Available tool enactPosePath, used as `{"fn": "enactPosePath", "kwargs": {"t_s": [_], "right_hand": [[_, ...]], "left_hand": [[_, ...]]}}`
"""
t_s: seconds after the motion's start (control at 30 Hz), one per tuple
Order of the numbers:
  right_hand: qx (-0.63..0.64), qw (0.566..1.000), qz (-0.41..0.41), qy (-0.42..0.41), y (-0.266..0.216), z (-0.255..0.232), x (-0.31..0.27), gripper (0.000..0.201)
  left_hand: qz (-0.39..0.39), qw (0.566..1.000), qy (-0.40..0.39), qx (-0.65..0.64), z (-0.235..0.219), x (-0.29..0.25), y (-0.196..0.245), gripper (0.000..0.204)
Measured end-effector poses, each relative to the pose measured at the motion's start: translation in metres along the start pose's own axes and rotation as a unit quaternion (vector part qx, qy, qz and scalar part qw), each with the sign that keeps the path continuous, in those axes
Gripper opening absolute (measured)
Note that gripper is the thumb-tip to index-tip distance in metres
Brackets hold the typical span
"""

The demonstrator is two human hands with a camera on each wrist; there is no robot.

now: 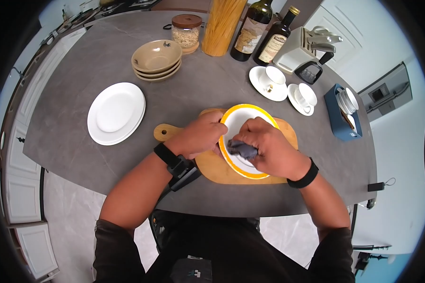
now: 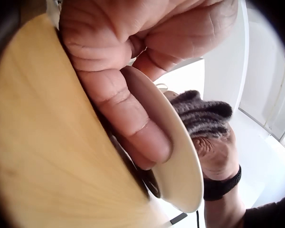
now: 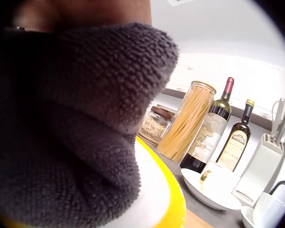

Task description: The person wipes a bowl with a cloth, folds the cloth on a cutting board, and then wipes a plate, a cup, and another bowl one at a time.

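No word can be read with certainty. The wine bottle (image 3: 194,163) bears a pale label (image 3: 209,135) with slanting script, and the slimmer dark glass bottle (image 3: 247,113) beside it carries a cream label (image 3: 232,149) with a line of print near its top (too small to spell out). White marks (image 1: 195,273) on the black garment (image 1: 226,245) are illegible.

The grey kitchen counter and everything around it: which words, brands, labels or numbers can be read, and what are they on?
None can be read with certainty.
Tall dark glass bottle with a red-topped neck: pale label, lettering too blurred.
Smaller dark glass bottle with a gold cap: cream label, brand lettering too small and blurred.
Black short-sleeved top: small pale marks, too small to read.
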State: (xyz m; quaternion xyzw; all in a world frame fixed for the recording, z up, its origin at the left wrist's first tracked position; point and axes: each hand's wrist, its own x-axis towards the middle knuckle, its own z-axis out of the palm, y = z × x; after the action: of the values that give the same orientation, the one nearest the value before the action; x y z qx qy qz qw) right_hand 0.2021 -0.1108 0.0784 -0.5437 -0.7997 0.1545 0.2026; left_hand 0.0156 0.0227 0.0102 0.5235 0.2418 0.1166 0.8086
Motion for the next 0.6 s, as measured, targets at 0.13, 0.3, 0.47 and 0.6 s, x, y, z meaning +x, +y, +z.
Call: {"fn": "enactPosePath", "kwargs": {"t_s": [0.13,0.3,0.47,0.6], "right_hand": [[-0.054,0.997,-0.009,-0.058,-0.013,-0.006,-0.026,0.053],[-0.091,0.993,-0.001,-0.078,-0.012,-0.022,-0.057,0.051],[-0.126,0.989,0.028,-0.076,0.009,-0.039,-0.075,0.05],[-0.18,0.98,0.056,-0.058,0.037,-0.046,-0.066,0.042]], "left_hand": [[-0.015,0.997,-0.006,0.08,0.0,-0.004,0.006,0.044],[0.002,0.996,0.004,0.084,0.008,-0.007,0.009,0.046],[-0.003,0.995,0.013,0.103,0.009,-0.008,0.014,0.048],[-0.021,0.993,0.003,0.117,0.005,-0.006,0.017,0.046]]}}
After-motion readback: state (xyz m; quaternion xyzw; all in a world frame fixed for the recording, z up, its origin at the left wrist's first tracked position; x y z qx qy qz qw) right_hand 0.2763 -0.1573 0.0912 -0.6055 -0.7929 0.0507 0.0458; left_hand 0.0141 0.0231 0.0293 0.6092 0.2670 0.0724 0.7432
